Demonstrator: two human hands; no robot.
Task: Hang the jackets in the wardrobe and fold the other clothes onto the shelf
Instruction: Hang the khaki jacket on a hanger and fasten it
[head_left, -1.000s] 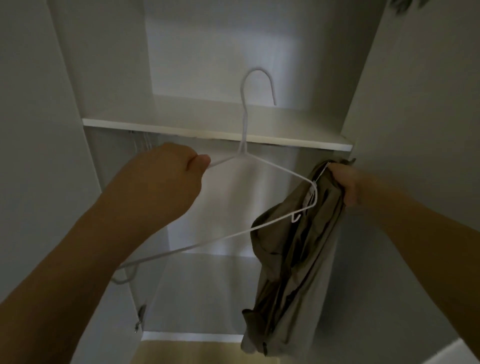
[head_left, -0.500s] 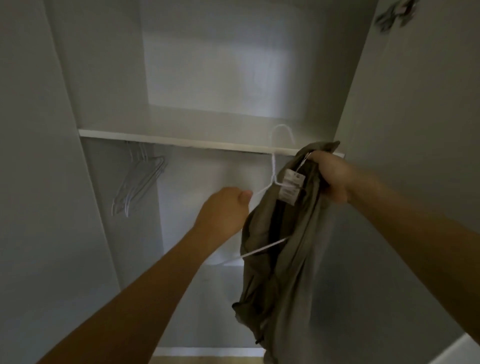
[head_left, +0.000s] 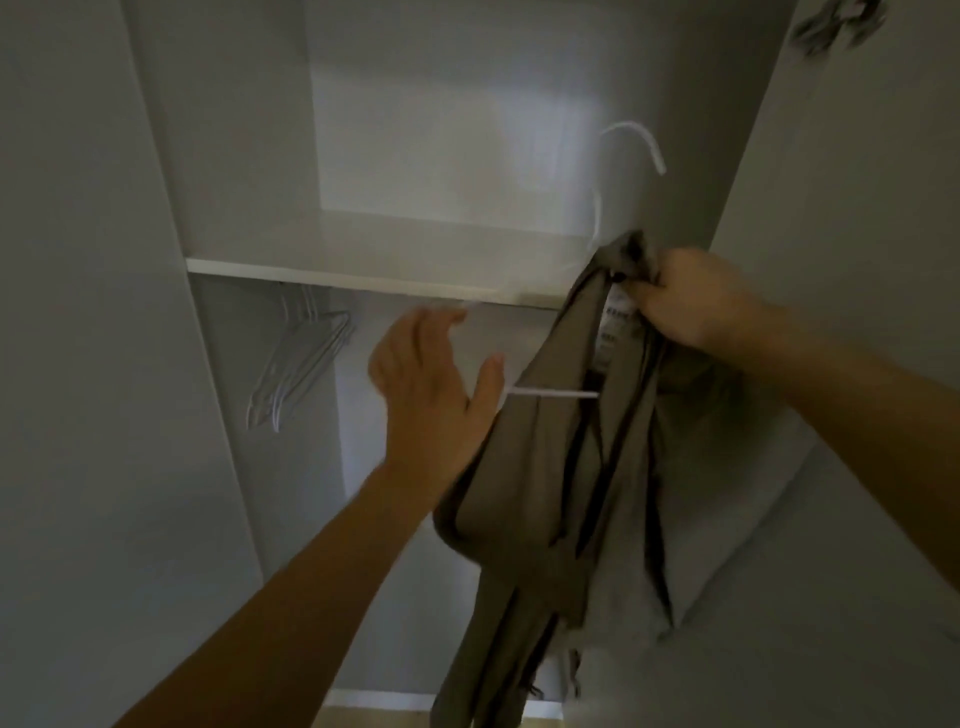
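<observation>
We see an olive-brown jacket (head_left: 561, 457) hanging bunched on a white wire hanger (head_left: 550, 395), just below the wardrobe's white shelf (head_left: 363, 278).

Two bare forearms, no sleeves visible

You are looking up into a dim, pale grey cupboard whose open door (head_left: 857, 260) is standing at the right. A patch of light (head_left: 519, 135) is falling on its back wall (head_left: 441, 104). A strip of yellowish floor (head_left: 363, 719) is showing at the bottom.
</observation>
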